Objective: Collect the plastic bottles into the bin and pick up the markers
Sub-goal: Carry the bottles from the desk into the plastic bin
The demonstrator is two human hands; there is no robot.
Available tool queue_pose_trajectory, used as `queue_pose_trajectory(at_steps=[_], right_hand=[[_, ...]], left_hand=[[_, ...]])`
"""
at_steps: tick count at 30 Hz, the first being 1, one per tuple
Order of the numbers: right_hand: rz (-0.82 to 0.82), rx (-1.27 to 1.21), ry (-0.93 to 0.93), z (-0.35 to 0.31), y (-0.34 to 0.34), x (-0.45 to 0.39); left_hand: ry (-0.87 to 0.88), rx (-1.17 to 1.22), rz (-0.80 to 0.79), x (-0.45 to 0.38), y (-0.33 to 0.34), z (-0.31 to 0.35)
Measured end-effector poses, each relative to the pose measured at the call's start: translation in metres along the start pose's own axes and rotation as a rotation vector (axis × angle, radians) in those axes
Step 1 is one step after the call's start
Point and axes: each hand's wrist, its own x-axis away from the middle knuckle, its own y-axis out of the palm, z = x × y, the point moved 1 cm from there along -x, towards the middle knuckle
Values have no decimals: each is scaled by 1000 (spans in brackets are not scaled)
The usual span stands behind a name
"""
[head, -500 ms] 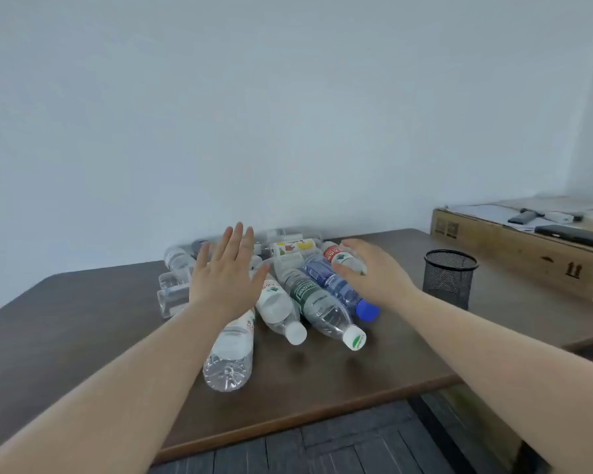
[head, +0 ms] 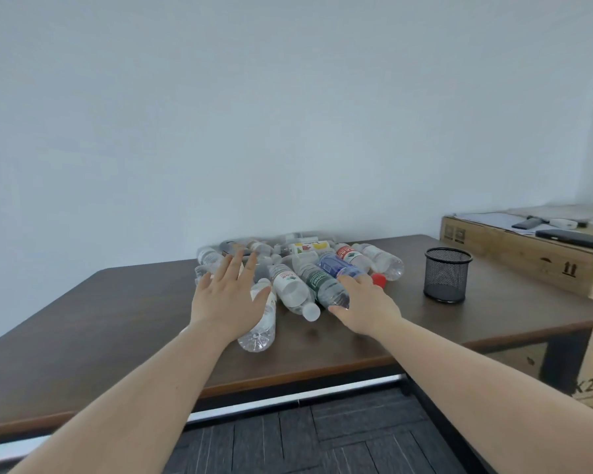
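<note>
**Reaching into the bottle pile, first pick being made**

The bottle-collecting step is in hand; no bottle appears to be lifted yet, and no markers are showing anywhere in view, so that part is judged to be waiting; the left hand (head: pixel 227 302) is hovering flat over the near left of the pile of plastic bottles (head: pixel 298 268) on the desk (head: pixel 117 323), its fingers (head: pixel 235 265) spread wide and straight, holding nothing; a clear bottle (head: pixel 259 328) is lying directly beneath that palm, its base poking out toward the person; whether the palm is touching it cannot be told.

The right hand (head: pixel 363 307) is lying at the near end of the green-label bottle (head: pixel 324 285), its thumb touching the cap end while its fingers are curving round the far side, next to the blue bottle (head: pixel 338 268); a grip looks to be forming, though whether it is closed I cannot tell; a white-capped bottle (head: pixel 293 295) is lying between the two hands, and a red cap (head: pixel 378 279) is showing just beyond the right fingers.

The only container showing is a black mesh cup (head: pixel 447 280), standing well apart to the right of the right fingers; no larger bin is visible; the next move probably calls for closing firmly round one bottle and lifting it clear, since neighbours are touching and may roll.
</note>
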Motion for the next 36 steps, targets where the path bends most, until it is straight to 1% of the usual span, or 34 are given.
queue_pose_trajectory(at_steps=[3, 6, 8, 11, 15, 18, 24, 28, 32, 36], right_hand=[[-53, -18, 4, 2, 11, 5], [-37, -58, 18, 6, 16, 8], [29, -63, 24, 7, 14, 12], [171, -84, 15, 7, 8, 18], [326, -181, 17, 6, -4, 25], [381, -240, 29, 4, -14, 27], [427, -327, 53, 3, -25, 28], [439, -341, 46, 4, -28, 32], [438, -354, 85, 10, -31, 32], [473, -376, 87, 12, -37, 34]], left_hand=[[-13, -18, -80, 12, 8, 4], [-7, -32, -110, 19, 16, 10], [-4, -44, -112, 21, 22, 13], [-31, -51, -141, 23, 29, 13], [-48, -43, -166, 27, 38, 17], [-51, -25, -161, 29, 44, 21], [-109, 53, -179, 27, 57, 22], [-115, 146, -134, 27, 57, 20], [-85, 154, -69, 30, 42, 24], [-102, 151, -15, 34, 21, 26]])
